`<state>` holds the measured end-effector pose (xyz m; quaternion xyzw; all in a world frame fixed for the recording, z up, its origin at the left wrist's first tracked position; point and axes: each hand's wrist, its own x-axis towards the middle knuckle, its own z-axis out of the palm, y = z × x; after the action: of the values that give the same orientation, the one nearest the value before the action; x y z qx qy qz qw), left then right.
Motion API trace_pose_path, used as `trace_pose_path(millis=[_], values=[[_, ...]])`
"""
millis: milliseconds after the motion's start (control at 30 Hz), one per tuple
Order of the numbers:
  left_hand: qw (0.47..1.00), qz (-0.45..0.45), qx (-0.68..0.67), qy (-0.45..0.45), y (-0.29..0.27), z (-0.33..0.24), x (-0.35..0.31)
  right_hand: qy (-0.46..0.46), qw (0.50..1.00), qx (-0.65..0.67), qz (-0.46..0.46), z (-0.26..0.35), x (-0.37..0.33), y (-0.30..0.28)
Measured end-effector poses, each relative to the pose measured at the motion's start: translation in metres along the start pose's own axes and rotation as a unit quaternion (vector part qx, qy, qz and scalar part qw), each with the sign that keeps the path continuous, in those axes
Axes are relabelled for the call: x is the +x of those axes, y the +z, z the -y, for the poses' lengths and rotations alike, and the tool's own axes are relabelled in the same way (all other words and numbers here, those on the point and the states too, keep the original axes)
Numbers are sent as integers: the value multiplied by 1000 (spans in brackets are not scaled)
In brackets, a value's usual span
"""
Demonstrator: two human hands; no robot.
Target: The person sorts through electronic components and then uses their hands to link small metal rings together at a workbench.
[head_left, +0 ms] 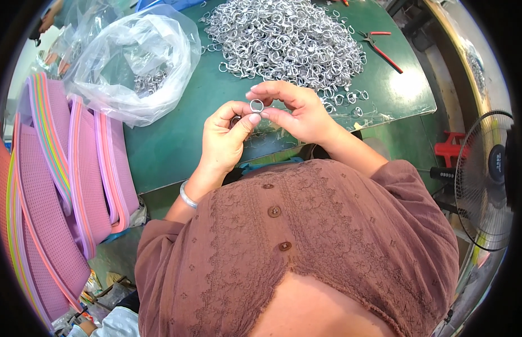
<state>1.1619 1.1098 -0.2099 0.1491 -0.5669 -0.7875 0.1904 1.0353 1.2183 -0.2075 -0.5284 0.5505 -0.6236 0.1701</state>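
Over the near edge of the green table, a small silver metal ring [257,105] stands between my two hands. My left hand [222,137] pinches its lower side between thumb and forefinger. Another ring [234,120] shows partly inside the curled left fingers. From the other side, the thumb and fingertips of my right hand [303,115] close on the same ring. Just beyond my hands rises a large heap of similar silver rings [283,39], with several loose ones [350,96] scattered at its near right edge.
Red-handled pliers [384,51] lie right of the heap on the green table [176,151]. A clear plastic bag [176,73] holding some rings stands left. Pink woven baskets [53,185] crowd the left side. A black fan [485,174] and red stool [449,147] are at right.
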Motion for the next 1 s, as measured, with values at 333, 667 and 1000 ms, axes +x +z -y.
trace_pose_path(millis=[333, 667, 1000], values=[[999, 0, -28, -22, 2, 1, -1, -77, 983, -166, -10, 8, 4, -4], [994, -1, -90, -65, 3, 4, 4, -53, 972, -230, -10, 13, 5, -19], [963, 6, -230, -143, -8, 6, 10, -18, 893, -445, 72, 5, -14, -51]])
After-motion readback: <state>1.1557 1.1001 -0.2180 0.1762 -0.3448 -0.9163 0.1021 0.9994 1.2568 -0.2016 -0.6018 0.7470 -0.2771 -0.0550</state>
